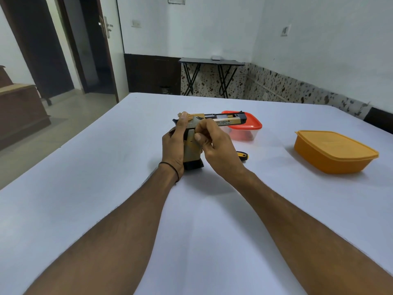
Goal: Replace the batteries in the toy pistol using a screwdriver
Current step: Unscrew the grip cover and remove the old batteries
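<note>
My left hand (173,145) grips the toy pistol (227,121), my right hand (217,147) pinches its grip; I'd keep it steady, prying gently.

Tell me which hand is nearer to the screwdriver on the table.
Right. The right hand is just left of the screwdriver, which lies on the table behind it. The left hand grips the toy pistol farther left, beyond the right hand.
</note>
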